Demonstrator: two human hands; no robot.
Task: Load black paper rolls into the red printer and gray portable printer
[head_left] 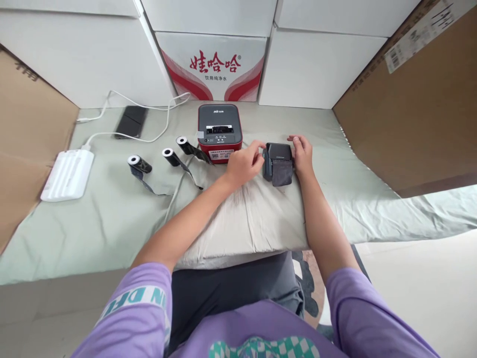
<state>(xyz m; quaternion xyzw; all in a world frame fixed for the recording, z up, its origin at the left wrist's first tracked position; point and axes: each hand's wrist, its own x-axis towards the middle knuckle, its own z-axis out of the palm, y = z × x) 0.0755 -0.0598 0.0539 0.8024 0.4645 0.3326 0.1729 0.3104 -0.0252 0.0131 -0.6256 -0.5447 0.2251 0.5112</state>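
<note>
Left hand [242,165], fingers half-curled, index at the nine-o'clock edge of one small black device [280,151]; right hand [303,158], fingers loosely bent, at three — whether either grips, I cannot tell. Ten o'clock: one printer [219,133], its label unreadable. Nine: three dark rolls [141,164].

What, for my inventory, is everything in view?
printer: 1, black and red, centre
device: 1, dark, right of printer
rolls: 3, black, white ends, left of printer
likely phone: 1, black, back left
ridged block: 1, white, far left
cables: count unclear, white, left
cloth: 1, pale green, beneath these
stacked boxes: 6, white, one red-printed, back
cardboard boxes: 2, brown, either side
patterned mat: 1, multicoloured, floor
trousers: 1, dark, bottom
shirt: 1, purple, bottom
arms: 2, bare, front
hands: 2, bare, flanking device
</note>
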